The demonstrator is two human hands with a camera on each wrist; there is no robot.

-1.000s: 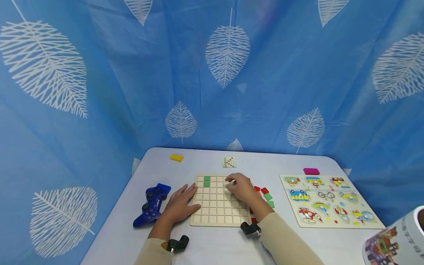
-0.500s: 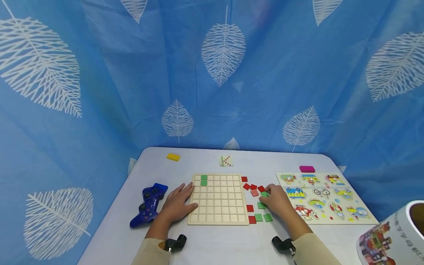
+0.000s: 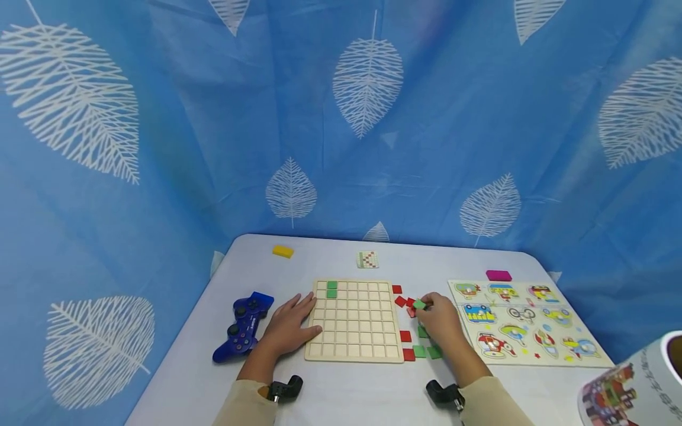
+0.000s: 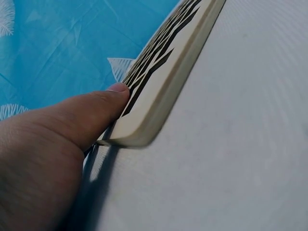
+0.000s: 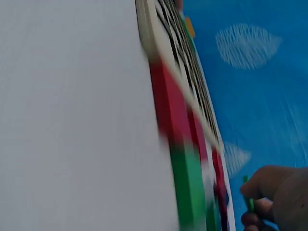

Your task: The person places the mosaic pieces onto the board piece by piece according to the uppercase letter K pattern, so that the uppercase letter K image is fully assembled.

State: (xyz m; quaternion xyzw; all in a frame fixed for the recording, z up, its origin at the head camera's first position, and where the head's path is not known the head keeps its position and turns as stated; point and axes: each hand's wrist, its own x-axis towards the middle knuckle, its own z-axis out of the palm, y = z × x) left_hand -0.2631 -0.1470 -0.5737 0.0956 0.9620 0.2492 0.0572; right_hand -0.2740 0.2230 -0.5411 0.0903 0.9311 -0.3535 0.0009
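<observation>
A wooden grid board (image 3: 354, 325) lies on the white table, with two green tiles (image 3: 332, 289) in its upper left squares. My left hand (image 3: 290, 324) rests at the board's left edge, fingers extended; in the left wrist view its thumb (image 4: 98, 108) touches the board's rim. To the right of the board, my right hand (image 3: 442, 320) pinches a green square tile (image 3: 420, 304) between thumb and fingers, and the right wrist view shows this tile (image 5: 248, 195) edge-on. Loose red tiles (image 3: 405, 336) and green tiles (image 3: 419, 351) lie below and beside that hand.
A small pattern card (image 3: 367, 259) lies behind the board. Left of it are a yellow block (image 3: 283, 251) and a blue game controller (image 3: 243, 326). A vehicle peg puzzle (image 3: 524, 322), a magenta block (image 3: 498, 276) and a printed cylindrical container (image 3: 629, 384) stand to the right.
My right hand has moved from over the board rightward to the loose tiles and lifted a green tile from among them. My left hand has stayed at the board's edge.
</observation>
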